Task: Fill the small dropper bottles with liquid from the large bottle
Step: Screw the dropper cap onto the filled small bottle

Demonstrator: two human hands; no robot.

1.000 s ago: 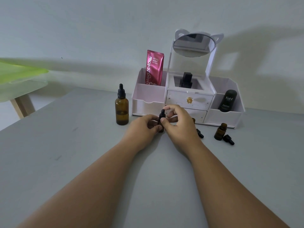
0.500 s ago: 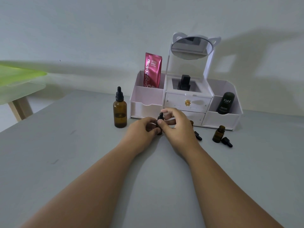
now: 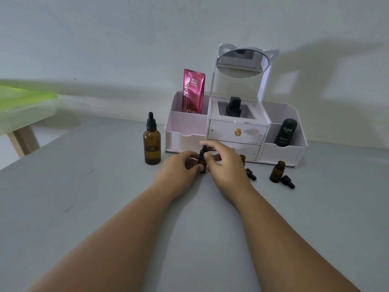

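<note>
Gripping the small dropper bottle (image 3: 202,163) upright on the desk (image 3: 84,197), my left hand (image 3: 179,167) curls round its body, while my right hand (image 3: 226,165) pinches its black cap between thumb and fingers. The large bottle (image 3: 152,144) stands capped nearby, to the left.

Dim, flat light here; soft shadows stretch across the wall (image 3: 315,66), wide-angle bending at the edges, focus reasonably sharp.
</note>
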